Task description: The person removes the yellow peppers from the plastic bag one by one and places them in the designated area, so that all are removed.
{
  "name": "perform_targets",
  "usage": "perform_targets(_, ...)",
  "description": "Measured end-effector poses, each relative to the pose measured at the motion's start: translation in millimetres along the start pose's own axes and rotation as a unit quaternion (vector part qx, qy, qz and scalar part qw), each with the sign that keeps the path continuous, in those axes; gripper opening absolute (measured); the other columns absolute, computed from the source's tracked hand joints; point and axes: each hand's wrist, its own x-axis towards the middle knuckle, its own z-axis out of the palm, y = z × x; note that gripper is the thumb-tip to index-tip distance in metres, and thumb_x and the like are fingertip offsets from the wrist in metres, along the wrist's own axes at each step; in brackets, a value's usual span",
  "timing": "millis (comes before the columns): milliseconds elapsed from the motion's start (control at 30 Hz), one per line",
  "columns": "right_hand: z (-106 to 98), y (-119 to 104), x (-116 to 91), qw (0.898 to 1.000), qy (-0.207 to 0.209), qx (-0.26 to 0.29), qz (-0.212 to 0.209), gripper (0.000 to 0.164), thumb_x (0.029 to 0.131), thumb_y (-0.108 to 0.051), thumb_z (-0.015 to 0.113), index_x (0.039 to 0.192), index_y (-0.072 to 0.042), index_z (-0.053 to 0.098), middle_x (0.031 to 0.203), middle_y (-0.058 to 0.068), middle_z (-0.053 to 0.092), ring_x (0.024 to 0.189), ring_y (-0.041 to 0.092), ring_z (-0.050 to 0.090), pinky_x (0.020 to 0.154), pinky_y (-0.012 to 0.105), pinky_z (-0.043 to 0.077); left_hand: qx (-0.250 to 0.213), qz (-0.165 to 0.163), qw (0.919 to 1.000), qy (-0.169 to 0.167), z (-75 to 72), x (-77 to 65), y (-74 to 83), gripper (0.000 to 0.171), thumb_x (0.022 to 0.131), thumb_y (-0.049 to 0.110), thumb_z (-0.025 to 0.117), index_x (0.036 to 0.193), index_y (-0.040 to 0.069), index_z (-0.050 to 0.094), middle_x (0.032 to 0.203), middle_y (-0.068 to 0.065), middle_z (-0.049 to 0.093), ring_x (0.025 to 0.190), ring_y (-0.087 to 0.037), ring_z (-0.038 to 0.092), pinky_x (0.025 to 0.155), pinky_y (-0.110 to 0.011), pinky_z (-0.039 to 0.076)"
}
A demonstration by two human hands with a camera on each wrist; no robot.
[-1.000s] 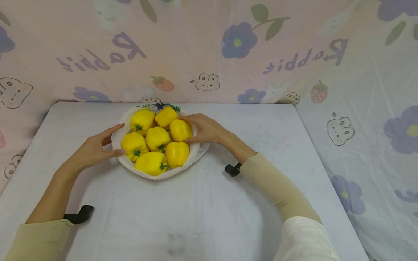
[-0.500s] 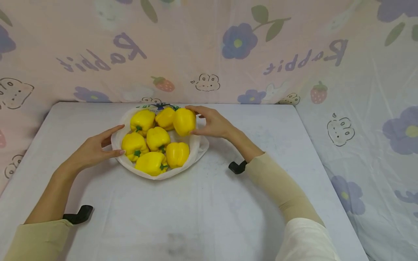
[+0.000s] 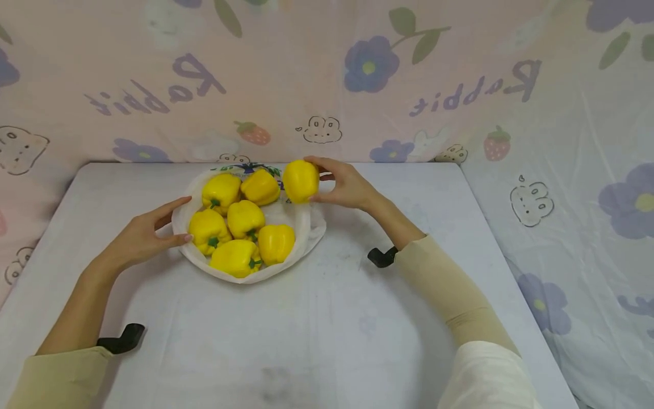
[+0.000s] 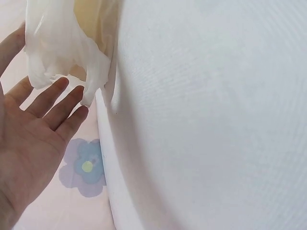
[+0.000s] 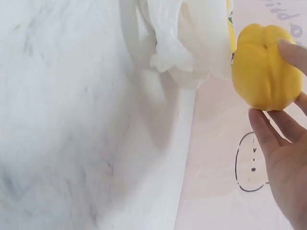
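Observation:
My right hand (image 3: 347,184) pinches a yellow bell pepper (image 3: 301,182) between thumb and fingers, raised over the far right rim of a white plastic bag (image 3: 283,216). In the right wrist view the thumb lies on the side of this pepper (image 5: 266,67) and the fingertips press its end. Folded down into a round opening, the bag holds several more yellow bell peppers (image 3: 246,220) with green stems. At the bag's left side is my left hand (image 3: 138,238), thumb and fingers spread at the rim. The left wrist view shows its fingers extended along the bag's outside (image 4: 62,43).
The bag stands near the back edge of a white-covered table (image 3: 332,329). Behind it rises a pink curtain (image 3: 306,68) printed with flowers and rabbits. Black wrist-camera mounts (image 3: 122,339) stick out from both sleeves. A loose bag handle (image 3: 317,227) lies at the bag's right.
The right hand has lifted one bell pepper out of its place in the bag and carried it up and to the right. A gap shows where it lay. The left hand stays put.

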Motion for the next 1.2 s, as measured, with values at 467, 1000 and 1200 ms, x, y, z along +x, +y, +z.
perform_targets(467,-27.4,-4.1,-14.5,0.994,0.014,0.047,0.094,0.08,0.082,-0.002,0.08,0.15,-0.001,0.039,0.151,0.016,0.043,0.132,0.034,0.047,0.109,0.046,0.04,-0.031,0.022,0.9989,0.027,-2.5,0.5,0.1,0.082,0.088,0.033,0.077,0.157,0.025,0.032,0.156,-0.026,0.032,0.132,-0.051,0.042,0.106,-0.056,0.038)
perform_targets(1000,-45.3,51.5,-28.7,0.985,0.039,0.051,0.163,0.084,0.084,-0.007,0.08,0.155,-0.011,0.034,0.158,0.011,0.034,0.137,0.034,0.043,0.111,0.045,0.038,-0.101,0.033,0.994,0.026,1.8,7.3,-2.7,0.081,0.089,0.021,0.076,0.157,0.021,0.032,0.158,-0.019,0.03,0.13,-0.042,0.046,0.081,-0.003,0.043)
perform_targets(1200,-52.5,75.0,-35.6,0.983,0.053,0.039,0.173,0.085,0.084,-0.012,0.081,0.155,-0.019,0.036,0.159,0.005,0.033,0.136,0.029,0.045,0.109,0.037,0.041,-0.109,0.047,0.9925,0.03,3.8,10.8,-1.8,0.078,0.089,0.018,0.076,0.156,0.02,0.035,0.157,-0.018,0.034,0.116,-0.004,0.052,0.083,-0.007,0.046)
